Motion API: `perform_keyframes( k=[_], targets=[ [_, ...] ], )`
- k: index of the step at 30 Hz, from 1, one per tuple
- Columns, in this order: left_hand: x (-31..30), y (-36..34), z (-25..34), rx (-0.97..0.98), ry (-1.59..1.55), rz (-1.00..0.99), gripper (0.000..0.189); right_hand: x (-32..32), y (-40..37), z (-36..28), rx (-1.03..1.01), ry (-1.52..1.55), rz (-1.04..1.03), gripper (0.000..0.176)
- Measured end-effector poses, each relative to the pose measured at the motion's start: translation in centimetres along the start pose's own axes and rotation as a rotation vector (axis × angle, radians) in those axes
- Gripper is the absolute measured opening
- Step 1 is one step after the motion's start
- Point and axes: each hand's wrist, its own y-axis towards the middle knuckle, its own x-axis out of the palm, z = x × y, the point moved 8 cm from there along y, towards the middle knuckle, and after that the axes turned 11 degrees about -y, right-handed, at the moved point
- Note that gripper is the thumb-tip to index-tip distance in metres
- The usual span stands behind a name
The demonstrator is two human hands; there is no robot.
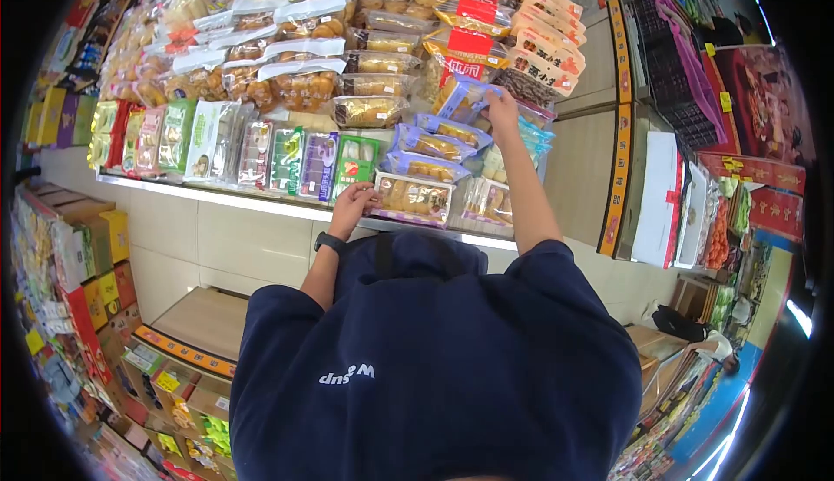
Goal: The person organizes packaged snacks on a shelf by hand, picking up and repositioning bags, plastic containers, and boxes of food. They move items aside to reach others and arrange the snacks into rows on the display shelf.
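Note:
My right hand is closed on the edge of a purple-blue snack packet, raised at the back of the purple packet rows. Below it lie several similar purple packets with yellow-brown pastries inside. My left hand, with a dark watch on the wrist, rests at the left end of a clear-topped pastry box at the shelf's front edge. Its fingers are bent against the box corner; whether they grip it is unclear. A green-and-red packet stands just behind that hand.
The display's metal front edge runs before me. Colourful packs line it at the left. Turquoise packets lie beside my right forearm. Shelves with a white box stand at the right, and stacked goods at the lower left.

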Motion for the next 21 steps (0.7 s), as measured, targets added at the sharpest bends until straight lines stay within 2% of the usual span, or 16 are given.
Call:
perform_keyframes(
  k=[1,3,7,10,13,16,18,21],
  targets=[
    [0.0,0.0,0.1,-0.001,0.001,-0.004,0.026,0.0,0.5,1.1,0.032,-0.058,0.008,0.022],
    [0.1,-0.1,0.2,-0.006,0.003,-0.015,0.026,0.2,2.1,2.8,-0.079,-0.173,0.062,0.023],
    [-0.3,0.1,-0.1,-0.021,0.009,0.002,0.027,-0.5,3.0,1.8,-0.185,-0.454,0.094,0.027],
    [-0.3,0.1,0.0,-0.013,0.023,0.018,0.027,-2.0,-0.2,-3.2,-0.529,-0.719,0.385,0.027],
    [-0.2,-0.1,0.1,-0.001,0.01,0.032,0.026,-1.3,-7.9,-9.5,-0.888,-0.759,0.531,0.027],
    [-0.5,-0.1,-0.3,0.012,0.003,0.045,0.026,3.9,-9.8,-8.1,-0.926,-0.761,0.048,0.028],
    [-0.5,0.1,-0.3,0.018,0.023,0.039,0.025,8.0,-10.5,-7.0,-0.984,-0.939,-0.114,0.032],
    [-0.3,0.0,0.1,-0.016,0.066,0.042,0.027,12.3,-8.1,-4.1,-0.78,-1.197,-0.185,0.029]
  ],
)
